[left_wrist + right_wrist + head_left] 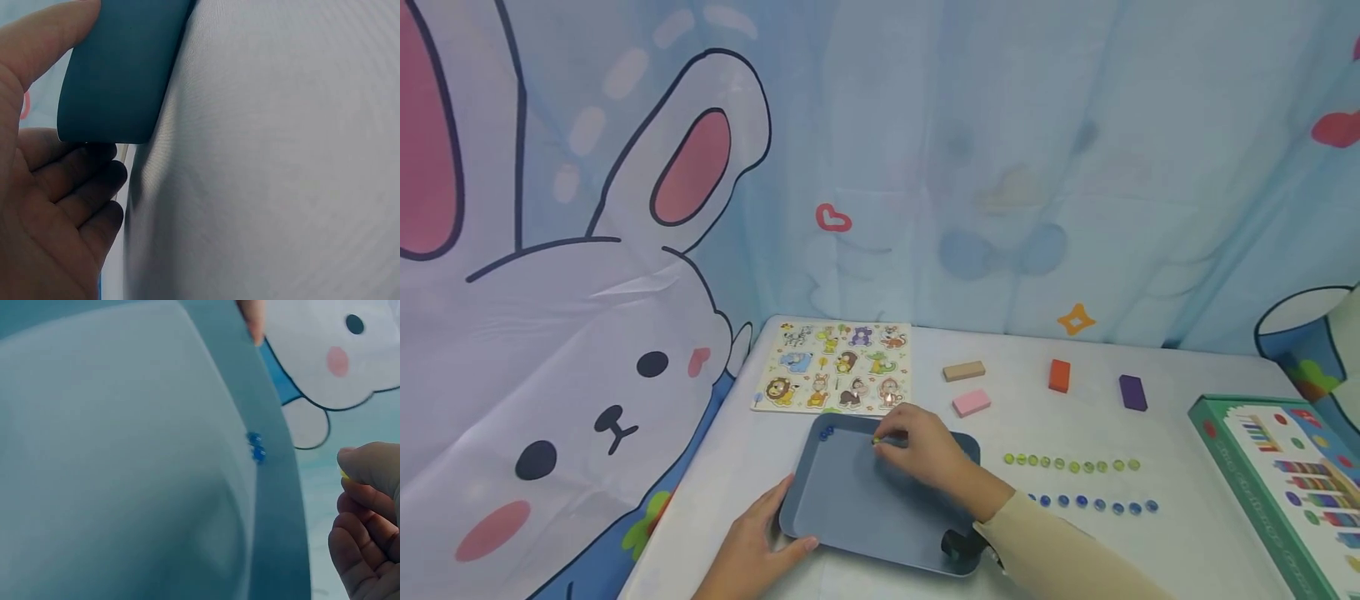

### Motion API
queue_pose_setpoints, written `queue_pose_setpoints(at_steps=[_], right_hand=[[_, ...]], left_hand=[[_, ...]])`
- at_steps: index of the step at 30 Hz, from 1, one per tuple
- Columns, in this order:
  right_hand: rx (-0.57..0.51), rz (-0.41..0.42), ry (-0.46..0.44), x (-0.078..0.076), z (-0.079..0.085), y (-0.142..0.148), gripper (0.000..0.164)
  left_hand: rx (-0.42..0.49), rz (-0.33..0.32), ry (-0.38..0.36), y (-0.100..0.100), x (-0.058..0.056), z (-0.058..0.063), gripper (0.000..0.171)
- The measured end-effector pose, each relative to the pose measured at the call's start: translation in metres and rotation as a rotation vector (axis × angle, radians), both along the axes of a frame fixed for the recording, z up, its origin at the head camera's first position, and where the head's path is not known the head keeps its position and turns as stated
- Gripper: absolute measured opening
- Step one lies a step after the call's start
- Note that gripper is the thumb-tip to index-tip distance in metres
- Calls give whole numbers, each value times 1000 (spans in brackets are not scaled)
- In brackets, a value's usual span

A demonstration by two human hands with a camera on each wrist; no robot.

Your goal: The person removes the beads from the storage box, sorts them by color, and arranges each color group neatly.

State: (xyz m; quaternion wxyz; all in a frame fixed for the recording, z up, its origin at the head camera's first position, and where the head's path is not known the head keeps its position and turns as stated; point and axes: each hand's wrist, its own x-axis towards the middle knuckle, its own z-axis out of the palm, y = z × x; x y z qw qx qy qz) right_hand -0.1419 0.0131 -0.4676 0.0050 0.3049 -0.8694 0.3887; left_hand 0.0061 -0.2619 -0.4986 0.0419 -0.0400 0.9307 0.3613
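Note:
A grey-blue rectangular tray (850, 508) lies on the white table. My left hand (758, 537) grips its near left corner, thumb on the front side and fingers along the left side; in the left wrist view the thumb (50, 37) lies against the tray wall (122, 81). Over the tray's far part, my right hand (925, 450) pinches a small yellow-green marble (876, 441) between thumb and forefinger. Only a sliver of that marble (343, 474) shows in the right wrist view. A few blue marbles (827, 433) sit together in the tray's far left corner.
Right of the tray run a row of yellow-green marbles (1074, 467) and a row of blue marbles (1082, 502), partly hidden by the right arm. Behind stand an animal puzzle board (835, 383) and wooden blocks (972, 403). A green box (1247, 475) lies far right.

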Motion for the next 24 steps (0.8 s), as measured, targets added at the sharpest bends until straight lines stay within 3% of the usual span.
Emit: queue_pose_setpoints(at_steps=[11, 24], right_hand=[[-67, -125, -27, 0, 21, 35, 10], [1, -269, 102, -1, 33, 92, 15]], left_hand=[[-15, -6, -18, 0, -1, 0, 105], [-9, 13, -44, 1, -2, 0, 107]])
